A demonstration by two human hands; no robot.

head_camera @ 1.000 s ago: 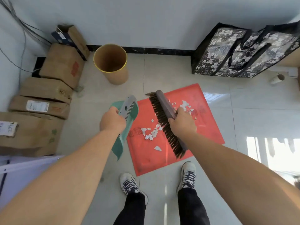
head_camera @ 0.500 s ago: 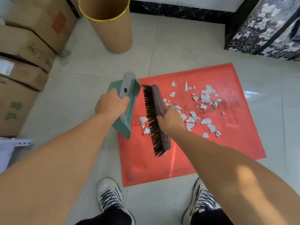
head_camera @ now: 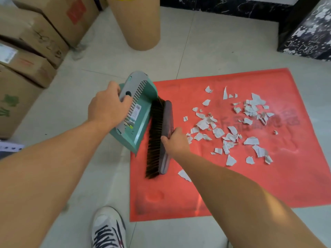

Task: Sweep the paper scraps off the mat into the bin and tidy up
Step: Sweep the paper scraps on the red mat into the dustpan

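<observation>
A red mat lies on the tiled floor with several white paper scraps scattered over its middle and right. My left hand grips the grey top of a teal dustpan, tilted at the mat's left edge. My right hand holds the grey back of a long brush, whose dark bristles face the dustpan's mouth. One scrap lies near my right forearm. The brown cardboard bin stands on the floor beyond the dustpan.
Stacked cardboard boxes line the left side. A black floral bag sits at the upper right against a dark skirting. My shoe stands on the tiles just below the mat's near left corner.
The view has dropped closer to the floor. The brush has swept left against the dustpan's mouth, and the dustpan has tipped toward it. Most scraps now lie to the right of the brush.
</observation>
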